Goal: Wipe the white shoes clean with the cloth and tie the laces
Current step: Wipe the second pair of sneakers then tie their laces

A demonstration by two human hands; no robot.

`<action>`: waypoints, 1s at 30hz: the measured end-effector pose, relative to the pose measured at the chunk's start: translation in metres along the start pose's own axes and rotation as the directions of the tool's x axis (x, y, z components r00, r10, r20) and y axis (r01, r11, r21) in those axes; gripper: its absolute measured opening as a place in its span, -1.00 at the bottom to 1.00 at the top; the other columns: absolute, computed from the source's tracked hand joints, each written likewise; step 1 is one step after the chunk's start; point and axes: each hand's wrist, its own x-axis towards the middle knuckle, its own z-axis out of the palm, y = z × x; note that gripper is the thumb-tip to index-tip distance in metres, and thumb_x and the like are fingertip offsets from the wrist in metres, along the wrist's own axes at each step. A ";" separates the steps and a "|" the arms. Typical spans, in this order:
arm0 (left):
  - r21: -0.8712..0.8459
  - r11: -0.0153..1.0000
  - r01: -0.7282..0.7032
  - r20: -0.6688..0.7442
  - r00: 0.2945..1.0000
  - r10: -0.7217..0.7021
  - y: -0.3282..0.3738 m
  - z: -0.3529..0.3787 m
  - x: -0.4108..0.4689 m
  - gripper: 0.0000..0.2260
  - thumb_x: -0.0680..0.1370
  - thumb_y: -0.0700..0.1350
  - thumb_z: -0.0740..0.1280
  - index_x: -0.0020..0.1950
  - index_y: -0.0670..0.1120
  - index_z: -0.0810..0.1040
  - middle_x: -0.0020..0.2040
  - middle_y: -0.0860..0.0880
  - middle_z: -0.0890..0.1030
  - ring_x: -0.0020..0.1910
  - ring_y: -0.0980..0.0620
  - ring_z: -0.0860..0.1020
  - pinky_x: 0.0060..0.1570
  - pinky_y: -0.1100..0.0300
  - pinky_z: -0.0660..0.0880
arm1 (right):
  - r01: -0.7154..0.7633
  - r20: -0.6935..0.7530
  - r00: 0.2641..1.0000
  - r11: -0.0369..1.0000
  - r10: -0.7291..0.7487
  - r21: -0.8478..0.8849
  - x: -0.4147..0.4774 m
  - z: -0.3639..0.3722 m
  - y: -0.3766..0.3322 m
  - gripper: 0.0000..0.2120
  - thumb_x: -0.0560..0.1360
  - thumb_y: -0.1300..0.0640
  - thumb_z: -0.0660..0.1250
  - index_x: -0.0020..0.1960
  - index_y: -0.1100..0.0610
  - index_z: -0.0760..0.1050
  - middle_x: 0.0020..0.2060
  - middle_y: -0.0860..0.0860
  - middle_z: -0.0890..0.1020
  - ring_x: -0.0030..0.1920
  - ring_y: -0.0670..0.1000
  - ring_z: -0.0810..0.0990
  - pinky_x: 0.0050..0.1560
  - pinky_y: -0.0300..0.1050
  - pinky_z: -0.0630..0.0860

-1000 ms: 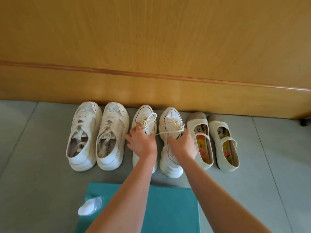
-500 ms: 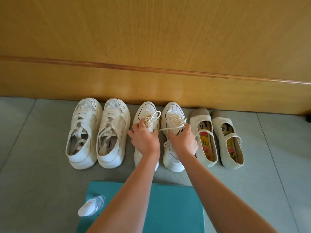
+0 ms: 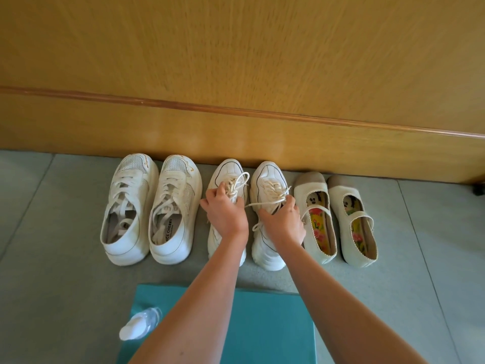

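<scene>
A pair of white chunky sneakers stands in the middle of a row against the wall. My left hand [image 3: 225,214] lies over the left sneaker [image 3: 223,170] and grips its cream laces [image 3: 237,183], a loop of which sticks up above my fingers. My right hand [image 3: 284,222] rests on the right sneaker [image 3: 265,177] and pinches a lace strand [image 3: 262,204] that runs left toward my other hand. A teal cloth [image 3: 267,327] lies flat on the floor under my forearms.
Another pair of white sneakers [image 3: 151,211] stands to the left, and cream strap flats [image 3: 336,219] stand to the right. A small clear bottle [image 3: 139,323] lies on the cloth's left edge. A wooden wall [image 3: 236,74] is behind the shoes, on a grey floor [image 3: 52,285].
Both hands have stayed on the middle pair's laces with small finger movements. The loop above my left hand has grown a little. The view has shifted slightly.
</scene>
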 end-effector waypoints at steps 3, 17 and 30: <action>-0.013 1.000 -0.004 -0.002 1.000 0.004 -0.001 0.001 0.000 -0.59 0.47 -0.19 0.38 0.32 -0.11 0.47 0.17 -0.12 0.49 0.15 -0.11 0.34 -0.07 0.17 0.30 | 0.001 0.001 1.000 1.000 -0.001 -0.006 0.001 0.001 0.000 -0.31 0.44 -0.17 0.33 0.42 0.08 0.14 0.27 0.09 0.44 0.22 0.15 0.48 0.05 -0.02 0.41; -0.005 1.000 -0.028 0.121 0.992 0.028 0.034 -0.089 0.061 -0.51 0.38 0.11 0.34 0.26 -0.04 0.51 0.17 -0.08 0.58 0.20 -0.11 0.48 0.21 0.02 0.41 | 0.193 -0.129 0.975 0.978 -0.182 0.075 -0.030 -0.018 -0.064 -0.30 0.43 -0.07 0.30 0.47 0.07 0.10 0.50 0.11 -0.06 0.48 0.13 -0.10 0.45 0.08 -0.04; 0.144 0.922 0.358 0.168 0.910 -0.380 -0.084 -0.174 0.121 -0.21 0.39 0.09 0.45 0.49 -0.14 0.16 0.44 -0.22 0.25 0.36 -0.22 0.32 0.18 -0.04 0.37 | 0.024 0.383 0.922 0.994 -0.063 0.106 -0.057 0.089 -0.169 -0.04 0.41 -0.18 0.34 0.52 0.16 -0.19 0.47 0.14 0.06 0.41 0.20 0.24 0.28 0.09 0.34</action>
